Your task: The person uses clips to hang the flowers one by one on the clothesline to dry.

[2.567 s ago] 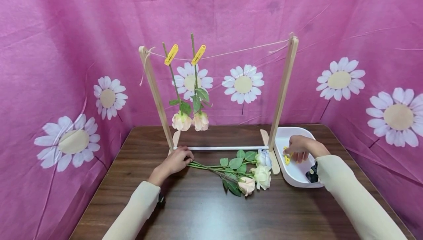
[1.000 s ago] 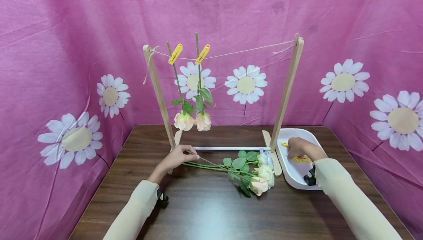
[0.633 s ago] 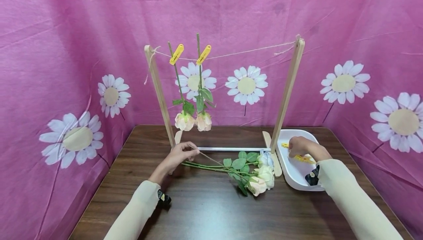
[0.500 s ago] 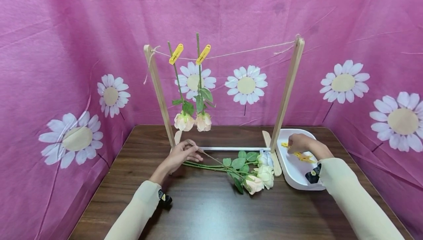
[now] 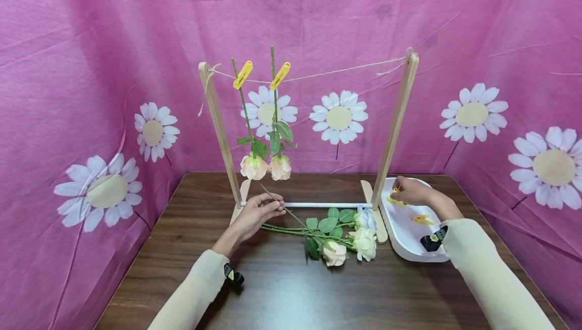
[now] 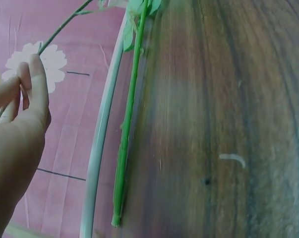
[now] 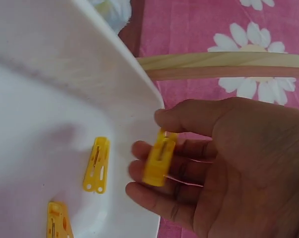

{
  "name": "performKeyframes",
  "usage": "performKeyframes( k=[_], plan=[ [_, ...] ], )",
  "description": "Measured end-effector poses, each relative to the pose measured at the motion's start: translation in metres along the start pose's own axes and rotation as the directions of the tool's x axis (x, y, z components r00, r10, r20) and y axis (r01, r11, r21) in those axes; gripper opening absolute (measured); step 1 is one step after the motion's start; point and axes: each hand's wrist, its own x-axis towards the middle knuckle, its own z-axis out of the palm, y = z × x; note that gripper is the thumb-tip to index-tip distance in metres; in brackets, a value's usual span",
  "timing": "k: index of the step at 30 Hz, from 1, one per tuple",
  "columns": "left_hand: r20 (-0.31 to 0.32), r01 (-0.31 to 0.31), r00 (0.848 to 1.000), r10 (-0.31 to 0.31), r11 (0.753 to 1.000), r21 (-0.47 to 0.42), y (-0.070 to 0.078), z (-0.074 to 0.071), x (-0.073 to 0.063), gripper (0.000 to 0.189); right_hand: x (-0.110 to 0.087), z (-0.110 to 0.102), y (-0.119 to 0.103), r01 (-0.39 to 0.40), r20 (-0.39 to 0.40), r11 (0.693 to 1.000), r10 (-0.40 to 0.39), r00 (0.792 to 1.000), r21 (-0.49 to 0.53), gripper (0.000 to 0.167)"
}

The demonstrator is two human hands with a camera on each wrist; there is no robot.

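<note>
Left hand [image 5: 255, 215] grips peach rose [image 5: 335, 254]; right hand [image 5: 411, 191] grips clip [image 7: 160, 159].
Left extended forward, pinching the slanted stem [image 6: 60, 31], rose beside white rose [image 5: 364, 243] at the table [image 5: 273, 289]; right thumb opposes fingers over the tray [image 5: 406, 245], clip blurred, exact contact uncertain.
</note>
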Motion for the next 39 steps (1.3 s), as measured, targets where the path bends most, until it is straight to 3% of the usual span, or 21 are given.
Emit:
performKeyframes(
  k=[5,13,22,27,34,39],
  plan=[
    [0.019,-0.027,0.999,0.027,1.0,-0.002,0.001,0.004,-0.004,0.013,0.0,-0.004,-0.006,-0.028,-0.02,0.999,0.029,0.999,0.039,0.034],
    [0.024,-0.099,0.995,0.099,0.995,0.012,0.004,0.009,-0.009,0.017,-0.005,-0.014,-0.016,0.022,-0.098,0.986,-0.006,0.995,0.165,0.032],
    [0.016,-0.16,0.987,0.159,0.987,0.013,0.01,0.022,-0.016,0.019,-0.01,-0.027,-0.033,0.039,-0.195,0.98,0.0,0.981,0.197,0.027],
    [0.037,-0.213,0.976,0.215,0.976,-0.049,0.014,0.028,-0.02,0.018,-0.012,-0.033,-0.04,0.045,-0.231,0.98,0.001,0.973,0.194,0.03],
    [0.082,-0.172,0.979,0.186,0.973,-0.154,0.01,0.032,-0.024,0.025,-0.011,-0.037,-0.043,0.064,-0.259,0.983,-0.018,0.966,0.171,0.029],
    [0.047,-0.142,0.987,0.151,0.977,-0.162,0.002,0.031,-0.028,0.027,-0.012,-0.037,-0.045,0.058,-0.25,0.982,-0.011,0.968,0.181,0.03]
  ],
)
